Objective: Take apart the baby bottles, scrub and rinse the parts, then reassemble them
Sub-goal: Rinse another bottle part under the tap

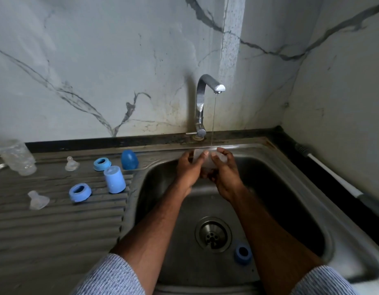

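Head view: the clear bottle body [202, 159] is held over the sink [301, 179], its long axis roughly crosswise between the hands, right under the tap's [205, 90] thin stream. Left hand [187, 167] and right hand [225, 173] both curl round it from either side. Rings, caps and teats lie well left on the counter [56, 226].

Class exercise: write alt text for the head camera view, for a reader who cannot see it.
Both hands, left hand and right hand, hold a clear bottle under the running tap over a steel sink. Blue rings, caps and clear teats lie on the drainboard.
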Available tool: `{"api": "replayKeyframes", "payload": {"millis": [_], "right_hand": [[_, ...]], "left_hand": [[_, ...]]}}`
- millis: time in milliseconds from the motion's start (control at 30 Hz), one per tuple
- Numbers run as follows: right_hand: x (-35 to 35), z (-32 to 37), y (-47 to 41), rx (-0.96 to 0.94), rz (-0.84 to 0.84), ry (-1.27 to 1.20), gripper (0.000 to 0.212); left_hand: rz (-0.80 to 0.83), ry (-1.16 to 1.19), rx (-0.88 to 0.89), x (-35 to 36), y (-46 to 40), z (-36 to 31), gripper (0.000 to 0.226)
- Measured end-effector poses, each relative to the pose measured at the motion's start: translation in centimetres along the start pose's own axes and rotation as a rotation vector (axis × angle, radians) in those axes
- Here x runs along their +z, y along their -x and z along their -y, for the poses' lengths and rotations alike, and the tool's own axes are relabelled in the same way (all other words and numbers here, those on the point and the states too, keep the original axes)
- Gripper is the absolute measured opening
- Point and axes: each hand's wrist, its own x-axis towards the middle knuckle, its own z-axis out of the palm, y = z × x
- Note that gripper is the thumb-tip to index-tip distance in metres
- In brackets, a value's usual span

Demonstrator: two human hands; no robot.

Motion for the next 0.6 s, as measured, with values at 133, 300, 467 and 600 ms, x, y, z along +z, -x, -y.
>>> {"api": "replayKeyframes", "payload": {"millis": [133, 300, 467, 600], "right_hand": [[-0.8, 0.2, -0.7, -0.087, 0.018, 0.226, 0.059], [0.1, 0.2, -1.0, -0.078, 0.098, 0.414, 0.077], [0.9, -0.3, -1.3, -0.09, 0.068, 0.506, 0.064], [1.3, -1.5, -2.1, -0.093, 0.029, 0.462, 0.055]], "left_hand": [[0.092, -0.089, -0.142, -0.4, 1.5, -1.3, 0.053], [0.164, -0.013, -0.377, -1.3, 1.5, -1.2, 0.079], [0.187, 0.276, -0.316, -1.8, 0.0, -0.4, 0.054], [0.164, 0.331, -0.188, -1.9, 0.0, 0.2, 0.038]]}}
